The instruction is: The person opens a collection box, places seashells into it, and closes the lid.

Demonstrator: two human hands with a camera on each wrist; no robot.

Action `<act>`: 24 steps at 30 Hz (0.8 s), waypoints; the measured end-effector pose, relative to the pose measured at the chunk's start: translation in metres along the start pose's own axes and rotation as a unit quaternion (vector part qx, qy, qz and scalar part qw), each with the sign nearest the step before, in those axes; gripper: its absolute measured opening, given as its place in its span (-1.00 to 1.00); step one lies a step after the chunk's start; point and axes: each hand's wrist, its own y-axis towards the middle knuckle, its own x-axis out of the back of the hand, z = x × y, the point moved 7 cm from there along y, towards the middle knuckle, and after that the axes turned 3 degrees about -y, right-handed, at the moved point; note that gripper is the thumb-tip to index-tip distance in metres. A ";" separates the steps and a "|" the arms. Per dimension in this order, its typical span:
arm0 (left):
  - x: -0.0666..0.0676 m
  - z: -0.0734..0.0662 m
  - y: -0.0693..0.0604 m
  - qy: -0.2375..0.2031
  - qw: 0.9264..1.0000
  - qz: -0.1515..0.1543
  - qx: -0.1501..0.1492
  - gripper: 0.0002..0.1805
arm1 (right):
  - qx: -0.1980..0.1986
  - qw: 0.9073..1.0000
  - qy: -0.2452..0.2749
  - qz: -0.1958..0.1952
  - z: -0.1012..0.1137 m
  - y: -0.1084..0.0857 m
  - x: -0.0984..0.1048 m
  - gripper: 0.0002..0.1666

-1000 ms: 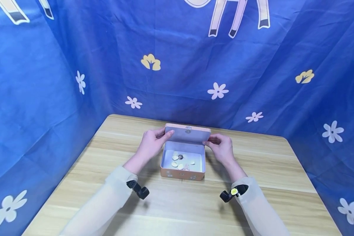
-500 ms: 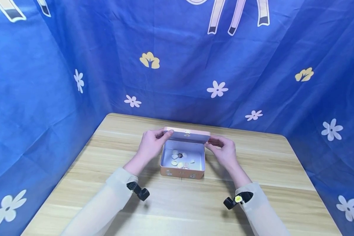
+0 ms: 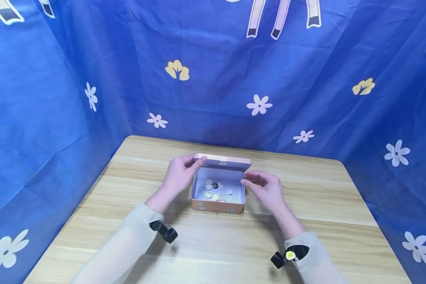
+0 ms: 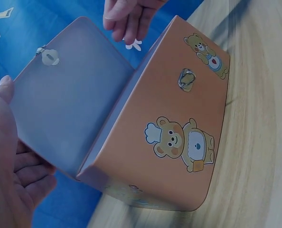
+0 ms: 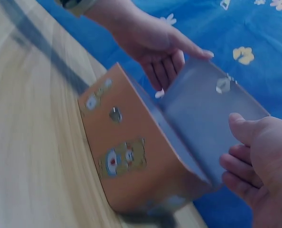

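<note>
An orange tin box [image 3: 216,206] with cartoon bears and a metal clasp [image 4: 186,79] stands on the table, its hinged lid [image 3: 221,162] raised and leaning forward over the back. My left hand [image 3: 179,173] pinches the lid's left end, thumb on the front edge and fingers behind it. Beside the right wall is my right hand [image 3: 266,191]; its fingers are loosely bent and hold nothing, and in the left wrist view they appear apart from the box. Inside lie several small pale, shell-like pieces [image 3: 208,195] and a dark round one [image 3: 215,185].
The light wooden table [image 3: 213,252] extends around the box on all sides. A blue patterned cloth [image 3: 213,98] hangs behind the table and along its left and right sides. Black wrist cameras [image 3: 168,235] project from both sleeves.
The lid has tilted forward and lower, with my left hand still holding it. My right hand has left the lid's right corner and moved down beside the box.
</note>
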 end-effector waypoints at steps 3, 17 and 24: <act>0.001 0.000 -0.002 0.004 1.000 -0.003 -0.009 -0.39 | -0.006 0.999 0.025 0.027 0.005 -0.002 -0.012 -0.64; 0.001 -0.003 -0.015 0.015 1.000 0.006 0.017 -0.14 | -0.040 0.983 0.162 0.075 0.025 0.002 -0.065 -0.66; 0.003 -0.003 -0.018 0.026 1.000 0.003 -0.001 -0.20 | -0.040 0.982 0.166 0.075 0.028 0.000 -0.076 -0.70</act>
